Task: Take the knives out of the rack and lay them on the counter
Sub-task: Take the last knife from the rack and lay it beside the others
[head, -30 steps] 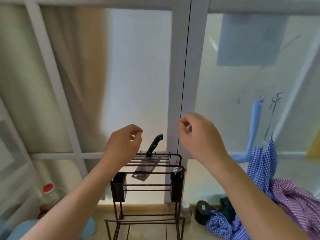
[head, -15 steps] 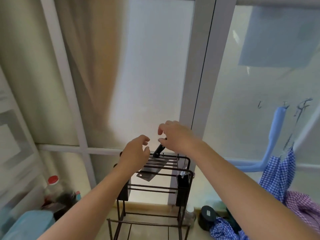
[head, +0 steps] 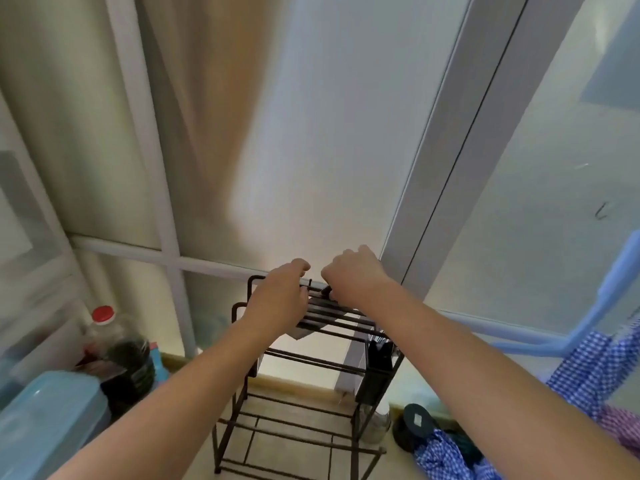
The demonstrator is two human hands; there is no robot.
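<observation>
1. Head view: the dark metal rack (head: 311,344) stands on the pale counter (head: 294,445) in front of a frosted window (head: 329,133), its top a row of thin parallel bars.
2. The left hand (head: 277,299) lies palm-down over the left part of the top bars, fingers curled loosely forward. It covers what is beneath it, so it is not possible to tell whether it grips a bar or only rests there.
3. The right hand (head: 353,275) is at the back of the rack top, fingers curled into a fist around the black handle; only the handle's dark end shows below the knuckles.
4. The knife (head: 313,329) sits in the rack: its broad grey blade hangs down through the top bars, and one corner of the blade shows beneath them, between the two forearms.
5. A black holder (head: 377,368) hangs on the right side of the rack, beside the right forearm.
6. To the left of the rack stand a bottle with a red cap (head: 114,344) holding dark liquid and, nearer the camera, a light blue container (head: 48,420).
7. To the right hangs blue checked cloth (head: 599,365), with a pale blue plastic hanger (head: 602,306) above it. A small round black object (head: 415,424) lies near the rack's right foot.
</observation>
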